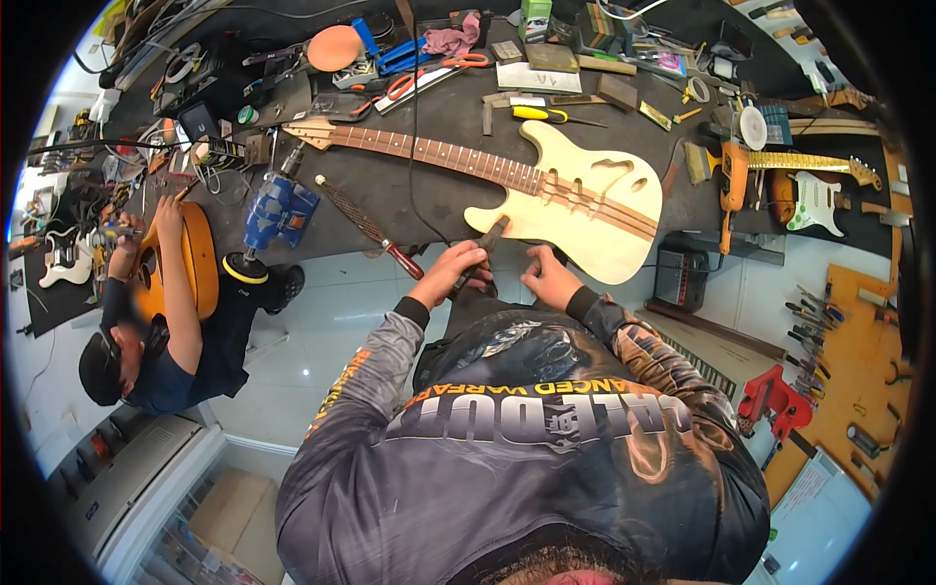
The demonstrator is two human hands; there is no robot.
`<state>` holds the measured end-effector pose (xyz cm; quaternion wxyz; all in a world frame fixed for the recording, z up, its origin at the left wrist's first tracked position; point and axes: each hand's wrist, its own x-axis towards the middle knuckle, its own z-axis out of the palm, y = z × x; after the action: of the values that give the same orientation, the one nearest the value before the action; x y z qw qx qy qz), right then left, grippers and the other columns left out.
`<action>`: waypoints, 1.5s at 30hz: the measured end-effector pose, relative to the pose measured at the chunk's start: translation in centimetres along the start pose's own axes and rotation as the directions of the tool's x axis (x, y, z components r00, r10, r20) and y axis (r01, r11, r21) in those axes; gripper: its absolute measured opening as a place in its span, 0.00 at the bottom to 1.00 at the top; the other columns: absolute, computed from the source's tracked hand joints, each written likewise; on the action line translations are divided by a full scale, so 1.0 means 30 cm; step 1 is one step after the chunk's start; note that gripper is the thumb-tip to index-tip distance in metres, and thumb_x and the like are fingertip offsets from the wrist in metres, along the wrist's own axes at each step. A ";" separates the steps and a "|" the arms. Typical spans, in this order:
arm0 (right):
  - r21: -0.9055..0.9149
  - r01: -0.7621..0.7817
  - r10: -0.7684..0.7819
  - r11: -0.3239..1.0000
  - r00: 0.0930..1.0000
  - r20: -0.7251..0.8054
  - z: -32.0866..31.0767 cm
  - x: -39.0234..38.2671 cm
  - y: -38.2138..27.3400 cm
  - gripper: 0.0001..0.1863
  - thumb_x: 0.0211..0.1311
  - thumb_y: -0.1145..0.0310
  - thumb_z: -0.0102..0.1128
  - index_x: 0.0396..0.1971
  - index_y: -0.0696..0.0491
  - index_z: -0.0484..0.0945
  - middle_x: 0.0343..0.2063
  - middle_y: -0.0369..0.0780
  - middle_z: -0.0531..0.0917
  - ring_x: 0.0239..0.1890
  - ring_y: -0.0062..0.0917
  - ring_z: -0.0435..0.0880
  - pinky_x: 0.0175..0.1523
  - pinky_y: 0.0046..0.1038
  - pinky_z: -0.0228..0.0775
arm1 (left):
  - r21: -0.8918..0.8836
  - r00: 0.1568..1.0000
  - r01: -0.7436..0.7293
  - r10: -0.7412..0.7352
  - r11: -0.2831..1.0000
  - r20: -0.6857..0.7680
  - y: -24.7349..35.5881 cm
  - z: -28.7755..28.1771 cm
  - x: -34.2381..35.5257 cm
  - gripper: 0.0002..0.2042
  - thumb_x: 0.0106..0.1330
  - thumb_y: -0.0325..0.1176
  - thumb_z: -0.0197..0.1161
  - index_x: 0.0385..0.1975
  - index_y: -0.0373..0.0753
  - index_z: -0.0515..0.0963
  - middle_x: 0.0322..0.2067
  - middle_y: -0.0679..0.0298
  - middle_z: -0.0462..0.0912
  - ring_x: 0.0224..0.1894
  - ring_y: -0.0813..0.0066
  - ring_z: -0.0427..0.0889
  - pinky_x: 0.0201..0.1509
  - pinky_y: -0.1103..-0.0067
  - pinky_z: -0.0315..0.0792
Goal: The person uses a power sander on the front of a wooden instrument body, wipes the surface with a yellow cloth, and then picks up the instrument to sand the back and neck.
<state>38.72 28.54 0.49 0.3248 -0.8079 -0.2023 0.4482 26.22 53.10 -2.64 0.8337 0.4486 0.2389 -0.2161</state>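
Note:
An unfinished electric guitar [585, 195] of pale wood lies flat on the dark workbench [390, 190]. Its dark-striped neck [439, 154] points left toward the headstock [310, 132]. My left hand [450, 268] grips a dark-handled file [490, 236], whose tip meets the near lower horn of the body. My right hand [548, 278] sits just to the right with its fingers curled, pressed against the body's near edge.
A blue vise [280, 210] and a red-handled rasp [366, 226] lie left of my hands. Another person [185, 341] at far left handles an orange acoustic guitar [195, 258]. Finished guitars [809, 200], a small amplifier [681, 276], a red clamp [775, 400] and an orange tool board [848, 370] are on the right.

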 end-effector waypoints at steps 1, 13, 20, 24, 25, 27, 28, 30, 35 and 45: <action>-0.024 -0.023 0.024 0.999 0.998 0.056 -0.002 -0.010 0.038 0.33 0.67 0.62 0.65 0.65 0.60 0.63 0.42 0.46 0.83 0.42 0.37 0.86 0.49 0.36 0.78 | 0.002 1.000 0.001 -0.001 1.000 0.005 -0.002 0.004 -0.008 0.17 0.76 0.47 0.58 0.50 0.38 0.75 0.45 0.60 0.80 0.47 0.66 0.87 0.51 0.69 0.83; -0.426 -0.035 0.135 0.904 0.969 0.207 0.035 -0.053 0.371 0.31 0.63 0.59 0.70 0.61 0.58 0.74 0.47 0.53 0.83 0.50 0.44 0.85 0.59 0.39 0.78 | 0.182 0.977 0.197 -0.208 0.963 0.042 -0.058 0.021 -0.186 0.18 0.74 0.48 0.61 0.49 0.37 0.77 0.42 0.64 0.83 0.45 0.76 0.83 0.51 0.74 0.78; 0.103 0.291 -0.303 0.951 0.945 0.122 -0.047 -0.081 0.008 0.45 0.63 0.65 0.72 0.76 0.52 0.58 0.65 0.49 0.68 0.67 0.41 0.75 0.70 0.37 0.69 | 0.106 0.936 0.087 -0.118 0.991 0.331 0.209 0.068 -0.458 0.30 0.70 0.52 0.65 0.61 0.33 0.73 0.51 0.58 0.81 0.52 0.67 0.82 0.59 0.69 0.77; 0.230 0.209 -0.271 0.951 0.919 0.287 -0.072 0.009 -0.026 0.34 0.65 0.67 0.68 0.70 0.55 0.68 0.56 0.47 0.80 0.62 0.36 0.79 0.68 0.36 0.70 | -0.047 0.934 0.109 -0.086 0.993 0.348 0.256 0.089 -0.505 0.41 0.64 0.57 0.69 0.69 0.34 0.69 0.59 0.53 0.78 0.62 0.60 0.80 0.64 0.60 0.77; 0.225 0.215 -0.276 0.950 0.916 0.291 -0.092 0.028 -0.025 0.34 0.65 0.67 0.68 0.70 0.55 0.68 0.56 0.47 0.80 0.62 0.36 0.79 0.68 0.36 0.70 | -0.096 0.955 0.102 -0.070 0.990 0.289 0.247 0.094 -0.517 0.41 0.63 0.57 0.68 0.69 0.34 0.69 0.60 0.54 0.78 0.62 0.61 0.79 0.64 0.60 0.77; -0.312 0.593 -0.486 0.742 0.797 0.359 -0.135 0.056 -0.021 0.28 0.67 0.65 0.66 0.65 0.55 0.73 0.51 0.44 0.83 0.54 0.31 0.83 0.60 0.37 0.75 | -0.095 0.962 0.127 -0.099 0.987 0.253 0.246 0.093 -0.519 0.42 0.61 0.58 0.67 0.69 0.34 0.69 0.61 0.54 0.78 0.63 0.60 0.79 0.61 0.61 0.77; -0.327 0.640 -0.589 0.696 0.768 0.252 -0.122 0.048 0.012 0.26 0.70 0.64 0.65 0.64 0.55 0.73 0.47 0.43 0.84 0.49 0.30 0.84 0.53 0.36 0.77 | -0.133 0.964 0.091 -0.054 0.987 0.260 0.244 0.101 -0.516 0.42 0.60 0.58 0.67 0.69 0.34 0.69 0.61 0.54 0.78 0.62 0.60 0.80 0.61 0.63 0.76; 0.007 0.347 -0.347 0.938 0.937 0.049 -0.105 0.010 0.030 0.21 0.74 0.60 0.62 0.61 0.53 0.74 0.42 0.40 0.83 0.42 0.28 0.84 0.45 0.33 0.79 | -0.162 0.949 0.061 -0.007 0.985 0.316 0.208 0.083 -0.507 0.43 0.59 0.59 0.66 0.68 0.32 0.70 0.62 0.53 0.78 0.58 0.56 0.83 0.61 0.63 0.76; 0.709 -0.265 0.107 0.654 0.960 0.259 -0.145 -0.026 -0.009 0.16 0.78 0.58 0.58 0.55 0.52 0.75 0.41 0.39 0.81 0.35 0.25 0.84 0.42 0.28 0.82 | -0.201 0.932 0.021 0.053 0.979 0.359 0.301 0.172 -0.501 0.44 0.61 0.57 0.65 0.71 0.31 0.67 0.60 0.48 0.78 0.58 0.47 0.84 0.64 0.58 0.75; 0.566 0.152 -0.182 0.810 0.983 -0.004 -0.401 -0.109 -0.134 0.13 0.77 0.61 0.58 0.50 0.54 0.78 0.35 0.34 0.85 0.41 0.18 0.82 0.49 0.23 0.72 | -0.143 0.923 0.019 0.038 0.990 0.384 0.364 0.276 -0.487 0.45 0.63 0.59 0.69 0.72 0.33 0.63 0.59 0.45 0.78 0.59 0.47 0.83 0.66 0.56 0.75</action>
<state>47.17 25.24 9.92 0.5817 -0.6433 -0.1394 0.4779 22.60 53.70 17.05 0.8956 0.3372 0.0831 -0.2781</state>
